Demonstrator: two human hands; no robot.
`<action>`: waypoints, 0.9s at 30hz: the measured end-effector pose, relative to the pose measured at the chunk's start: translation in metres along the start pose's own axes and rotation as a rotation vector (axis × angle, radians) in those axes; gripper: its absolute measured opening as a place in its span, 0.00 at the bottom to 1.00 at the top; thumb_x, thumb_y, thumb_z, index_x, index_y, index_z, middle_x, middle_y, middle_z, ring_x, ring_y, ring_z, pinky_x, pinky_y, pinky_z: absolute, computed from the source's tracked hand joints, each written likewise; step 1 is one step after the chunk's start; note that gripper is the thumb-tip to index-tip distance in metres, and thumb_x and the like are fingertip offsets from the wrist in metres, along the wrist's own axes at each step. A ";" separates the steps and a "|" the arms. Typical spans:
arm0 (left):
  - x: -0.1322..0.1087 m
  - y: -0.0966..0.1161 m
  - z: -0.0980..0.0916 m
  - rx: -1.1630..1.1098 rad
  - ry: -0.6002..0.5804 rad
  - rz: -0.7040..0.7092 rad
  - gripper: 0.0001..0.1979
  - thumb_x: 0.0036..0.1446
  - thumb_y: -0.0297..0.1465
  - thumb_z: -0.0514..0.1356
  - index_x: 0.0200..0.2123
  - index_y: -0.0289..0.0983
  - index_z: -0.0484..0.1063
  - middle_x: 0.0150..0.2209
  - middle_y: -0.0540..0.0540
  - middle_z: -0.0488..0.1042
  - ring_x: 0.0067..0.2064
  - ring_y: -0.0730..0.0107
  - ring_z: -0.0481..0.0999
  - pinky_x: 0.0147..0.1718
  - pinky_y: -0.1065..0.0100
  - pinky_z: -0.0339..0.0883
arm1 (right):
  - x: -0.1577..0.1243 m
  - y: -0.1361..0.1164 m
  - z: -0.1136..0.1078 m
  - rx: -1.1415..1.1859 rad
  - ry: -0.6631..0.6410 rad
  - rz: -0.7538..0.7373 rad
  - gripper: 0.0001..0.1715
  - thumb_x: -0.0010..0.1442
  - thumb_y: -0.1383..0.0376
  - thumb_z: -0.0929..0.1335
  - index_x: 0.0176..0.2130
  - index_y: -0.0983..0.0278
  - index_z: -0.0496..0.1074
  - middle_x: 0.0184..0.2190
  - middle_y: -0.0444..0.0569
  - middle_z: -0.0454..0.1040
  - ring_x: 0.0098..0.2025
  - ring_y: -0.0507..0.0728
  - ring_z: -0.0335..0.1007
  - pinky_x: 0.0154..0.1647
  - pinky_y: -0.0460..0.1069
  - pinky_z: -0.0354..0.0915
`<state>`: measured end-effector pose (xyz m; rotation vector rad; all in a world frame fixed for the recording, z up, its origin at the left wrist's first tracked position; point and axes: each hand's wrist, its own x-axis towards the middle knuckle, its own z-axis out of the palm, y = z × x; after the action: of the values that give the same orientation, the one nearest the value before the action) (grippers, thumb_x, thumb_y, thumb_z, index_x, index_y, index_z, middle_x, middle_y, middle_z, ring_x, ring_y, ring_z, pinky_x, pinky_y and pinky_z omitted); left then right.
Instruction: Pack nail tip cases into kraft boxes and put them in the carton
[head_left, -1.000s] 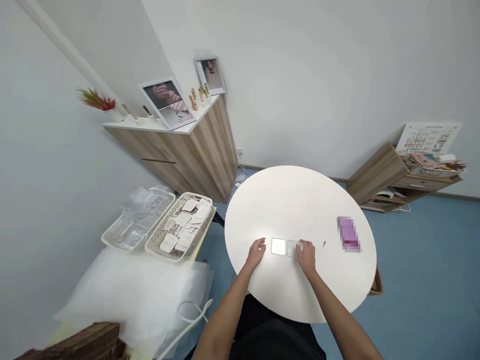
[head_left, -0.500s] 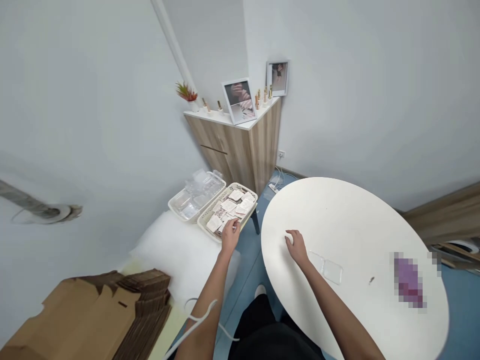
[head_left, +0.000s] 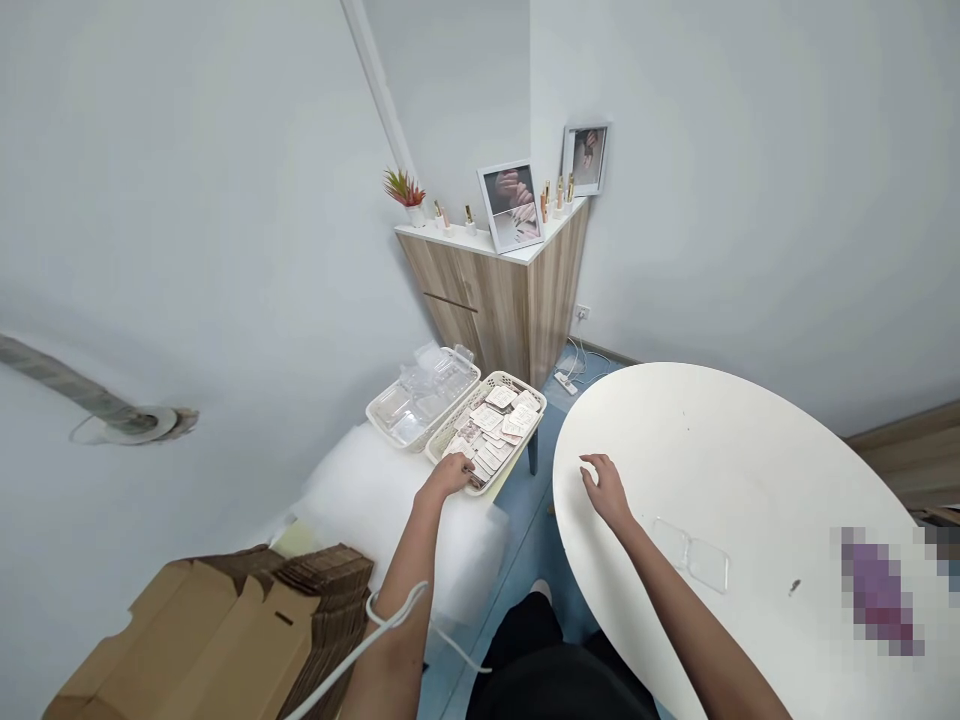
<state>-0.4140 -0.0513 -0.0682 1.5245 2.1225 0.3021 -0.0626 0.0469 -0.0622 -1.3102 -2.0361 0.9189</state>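
Note:
My left hand point(head_left: 448, 475) is at the near corner of a white perforated basket point(head_left: 541, 400) full of small printed cards point(head_left: 501, 428). Its fingers are curled together down at the cards' edge; what they hold, if anything, is hidden. Over the near left edge of the round white table point(head_left: 690, 420), my right hand point(head_left: 606, 490) hovers with bent fingers apart and nothing between them. On the table beside that wrist lies an opened clear plastic case point(head_left: 707, 565).
A second white basket point(head_left: 375, 425) holds clear plastic cases. White foam sheets point(head_left: 360, 490) and stacked cardboard boxes point(head_left: 187, 640) lie at the left. A white cable point(head_left: 390, 620) crosses my left forearm. A blurred purple item point(head_left: 877, 590) and a small dark piece point(head_left: 795, 587) are on the table.
My left hand has moved from above the cards to the basket's near corner, its fingers now lower and curled. The view has shifted left; my right hand keeps its pose.

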 end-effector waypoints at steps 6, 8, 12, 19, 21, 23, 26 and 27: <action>0.005 -0.001 -0.004 0.002 -0.033 0.036 0.07 0.40 0.30 0.70 0.24 0.41 0.74 0.31 0.49 0.75 0.41 0.63 0.74 0.41 0.68 0.65 | -0.001 -0.015 0.004 0.009 0.026 -0.023 0.17 0.62 0.62 0.59 0.46 0.59 0.71 0.46 0.51 0.71 0.51 0.61 0.66 0.53 0.58 0.64; 0.006 0.001 -0.008 0.002 -0.027 0.059 0.08 0.39 0.31 0.70 0.23 0.41 0.74 0.31 0.49 0.75 0.41 0.62 0.75 0.41 0.68 0.65 | -0.003 -0.018 0.005 0.013 0.036 -0.024 0.16 0.62 0.62 0.59 0.46 0.59 0.71 0.45 0.51 0.71 0.51 0.61 0.66 0.53 0.58 0.64; 0.008 0.006 -0.020 0.000 0.020 0.116 0.03 0.44 0.29 0.67 0.24 0.41 0.74 0.32 0.48 0.76 0.42 0.61 0.75 0.42 0.66 0.65 | -0.009 -0.020 0.003 0.019 0.040 -0.010 0.16 0.62 0.62 0.59 0.47 0.59 0.71 0.46 0.51 0.71 0.51 0.61 0.66 0.53 0.58 0.64; 0.007 0.024 -0.016 0.015 0.299 0.131 0.16 0.55 0.23 0.56 0.46 0.41 0.72 0.48 0.44 0.71 0.52 0.61 0.71 0.51 0.63 0.64 | -0.021 -0.023 0.002 0.010 0.047 -0.016 0.16 0.62 0.64 0.60 0.46 0.59 0.71 0.45 0.51 0.71 0.50 0.60 0.67 0.53 0.58 0.64; 0.003 0.031 -0.010 0.050 0.379 0.085 0.20 0.54 0.24 0.57 0.52 0.39 0.68 0.53 0.41 0.67 0.55 0.57 0.68 0.53 0.60 0.62 | -0.023 -0.025 0.003 0.007 0.044 -0.018 0.16 0.61 0.64 0.60 0.46 0.59 0.71 0.45 0.51 0.71 0.50 0.60 0.67 0.52 0.58 0.64; -0.003 0.037 -0.005 0.128 0.393 0.005 0.22 0.53 0.28 0.61 0.53 0.38 0.66 0.53 0.38 0.65 0.55 0.51 0.66 0.53 0.55 0.61 | -0.024 -0.026 0.004 0.004 0.041 -0.030 0.16 0.62 0.64 0.60 0.46 0.59 0.71 0.45 0.51 0.71 0.50 0.60 0.67 0.52 0.58 0.65; -0.010 0.045 0.001 0.262 0.351 -0.116 0.25 0.52 0.37 0.65 0.51 0.36 0.65 0.50 0.36 0.67 0.52 0.48 0.67 0.50 0.54 0.61 | -0.024 -0.029 0.007 0.005 0.032 -0.052 0.16 0.62 0.64 0.60 0.46 0.59 0.71 0.45 0.50 0.71 0.51 0.60 0.67 0.53 0.58 0.64; -0.012 0.047 0.002 0.284 0.324 -0.134 0.25 0.52 0.39 0.65 0.50 0.36 0.65 0.49 0.36 0.67 0.52 0.48 0.68 0.49 0.54 0.62 | -0.024 -0.030 0.008 0.008 0.029 -0.060 0.16 0.62 0.64 0.60 0.47 0.59 0.70 0.45 0.51 0.71 0.51 0.60 0.67 0.53 0.58 0.64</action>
<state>-0.3716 -0.0463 -0.0450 1.5615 2.6028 0.2182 -0.0758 0.0137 -0.0455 -1.2441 -2.0364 0.8751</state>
